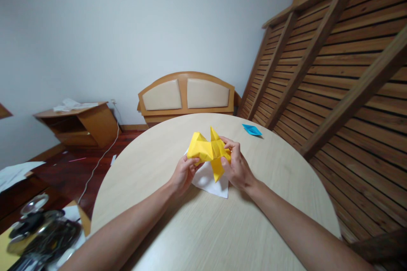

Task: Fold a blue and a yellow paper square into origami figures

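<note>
A partly folded sheet of yellow origami paper (pixel 203 149) is held up between both hands, above the middle of the round table. My left hand (pixel 186 171) pinches its lower left edge, thumb on the near side. On its right part, my right hand (pixel 237 163) is closed, with the thumb below and fingers above. One pointed flap sticks up and another hangs down beside the right fingers. Beneath the hands a white sheet (pixel 211 182) lies on the table, partly covered by the yellow paper. A folded blue paper boat (pixel 252 130) rests at the far right.
The round pale table (pixel 140 178) fills the foreground. Behind it stands a wooden headboard (pixel 184 77). A slatted wooden frame (pixel 318 72) leans along the right side. At left are a low cabinet (pixel 98 127), a white cable (pixel 98 165) and a cluttered surface with dark items (pixel 47 233).
</note>
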{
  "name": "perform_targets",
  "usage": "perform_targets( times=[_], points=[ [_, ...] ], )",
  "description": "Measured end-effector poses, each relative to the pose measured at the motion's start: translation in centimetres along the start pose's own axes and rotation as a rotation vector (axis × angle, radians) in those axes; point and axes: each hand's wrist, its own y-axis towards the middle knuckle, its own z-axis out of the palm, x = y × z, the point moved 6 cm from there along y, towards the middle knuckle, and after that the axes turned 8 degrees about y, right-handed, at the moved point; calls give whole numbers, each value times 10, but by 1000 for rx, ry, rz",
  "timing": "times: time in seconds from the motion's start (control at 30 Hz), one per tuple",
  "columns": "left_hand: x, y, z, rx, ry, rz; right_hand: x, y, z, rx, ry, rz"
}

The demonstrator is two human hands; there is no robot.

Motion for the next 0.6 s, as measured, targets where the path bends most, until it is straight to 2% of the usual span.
perform_targets(
  times=[0.2,0.33,0.5,0.6],
  points=[
    [-3,0,2,40,20,74,-8,5,-4,-116,39,151],
    [-3,0,3,51,-30,58,-19,7,-8,-185,46,227],
    [-5,2,-3,10,-92,-14,-30,7,-13,-266,244,191],
    [-8,2,-7,-22,-88,-47,-26,9,-20,-288,201,149]
  ],
)
